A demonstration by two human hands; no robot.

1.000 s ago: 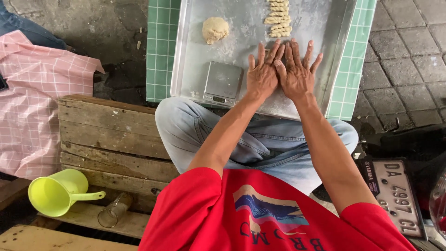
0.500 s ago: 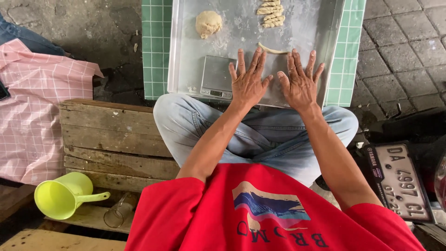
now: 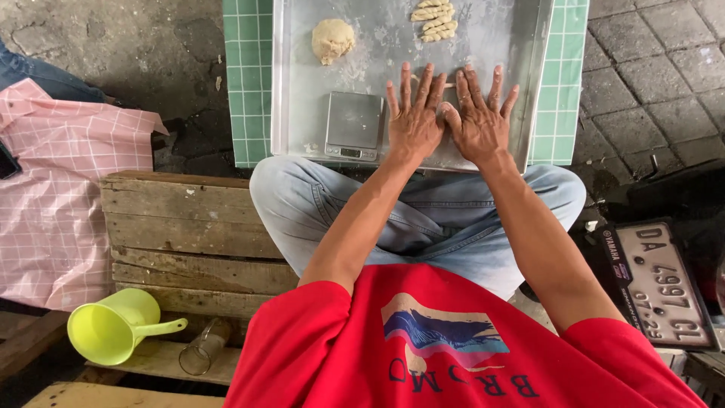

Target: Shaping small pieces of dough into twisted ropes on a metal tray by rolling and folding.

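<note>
My left hand [image 3: 414, 125] and my right hand [image 3: 479, 121] lie flat side by side on a floured metal tray [image 3: 498, 38], fingers spread. They press on a thin dough strip [image 3: 449, 85]; only a short bit shows between the fingers. A small silver digital scale [image 3: 353, 125] stands just left of my left hand. At the tray's far side sit a round ball of dough [image 3: 333, 39] and several twisted dough pieces [image 3: 436, 21].
The tray rests on a green tiled board [image 3: 245, 83] in front of my crossed legs. I sit on a wooden pallet [image 3: 181, 227] with a yellow scoop [image 3: 113, 329] and a glass [image 3: 202, 351]. Pink checked cloth [image 3: 53, 204] lies left, a vehicle plate [image 3: 664, 283] right.
My hands went from together to apart, baring the dough strip beyond the fingertips, and have now come back together over it.
</note>
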